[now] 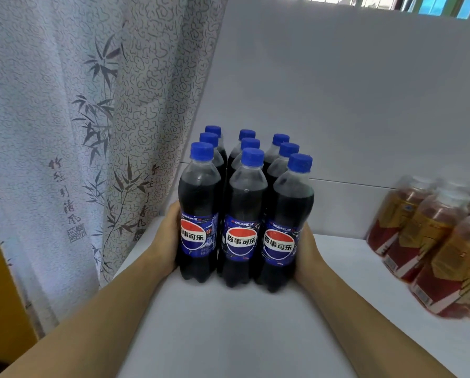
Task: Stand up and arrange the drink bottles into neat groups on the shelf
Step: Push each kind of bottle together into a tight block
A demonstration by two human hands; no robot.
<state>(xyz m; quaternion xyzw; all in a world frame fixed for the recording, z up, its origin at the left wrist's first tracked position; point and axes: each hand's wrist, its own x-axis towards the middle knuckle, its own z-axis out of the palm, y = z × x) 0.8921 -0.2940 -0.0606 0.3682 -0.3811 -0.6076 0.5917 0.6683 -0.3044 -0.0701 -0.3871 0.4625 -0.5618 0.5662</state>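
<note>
Both palms press flat on the cola bottles (242,214): left hand (165,238), right hand (307,252). Full, heavy, slick; squeeze low at the labels.

We face a plain white wall (351,91) behind the white shelf surface (228,336). Left of where we grip hangs a pale curtain (78,118) printed with ink bamboo and calligraphy. Far left and below it stands something yellow (1,296), unclear what. Above and to the right, daylight enters through a barred window (419,2).
</note>
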